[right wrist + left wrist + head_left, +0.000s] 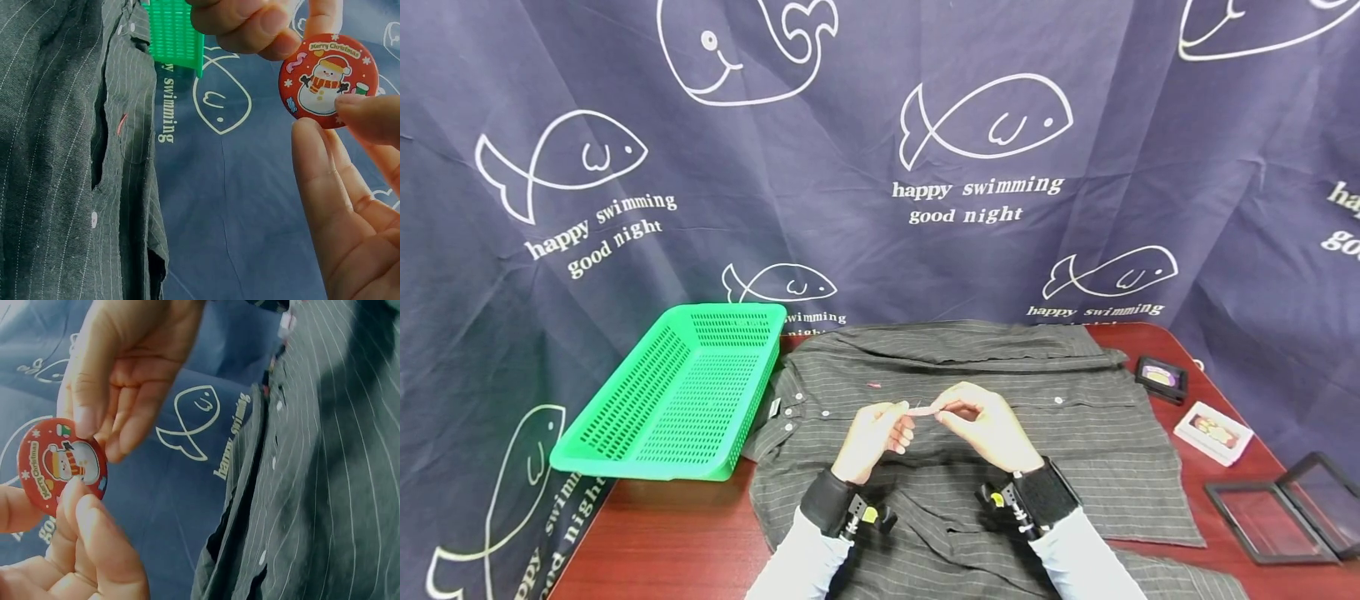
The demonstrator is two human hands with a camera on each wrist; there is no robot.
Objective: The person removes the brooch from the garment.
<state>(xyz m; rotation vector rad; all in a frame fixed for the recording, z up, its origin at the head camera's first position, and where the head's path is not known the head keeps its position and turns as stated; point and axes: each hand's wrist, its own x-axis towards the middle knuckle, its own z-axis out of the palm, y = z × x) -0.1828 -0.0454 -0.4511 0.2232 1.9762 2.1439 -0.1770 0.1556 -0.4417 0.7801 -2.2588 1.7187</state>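
Both hands hold a round red pin badge [44, 453] with a snowman and "Merry Christmas" on its face. In the head view the badge [922, 411] shows nearly edge-on, above a dark striped shirt [1000, 467] spread on the table. My left hand [872, 435] pinches its left edge between thumb and finger. From the other side my right hand [988, 423] grips it, with the thumb on its printed face in the right wrist view [365, 112]. The shirt's collar lies at the left, and a small red mark [874, 385] shows on the cloth.
A green plastic basket [730, 462] stands at the left of the red-brown table [677, 533]. Along the right lie a small black case [1162, 379], a white box [1213, 432] with a picture, and an opened black-framed clear case [1273, 523]. A blue curtain hangs behind.
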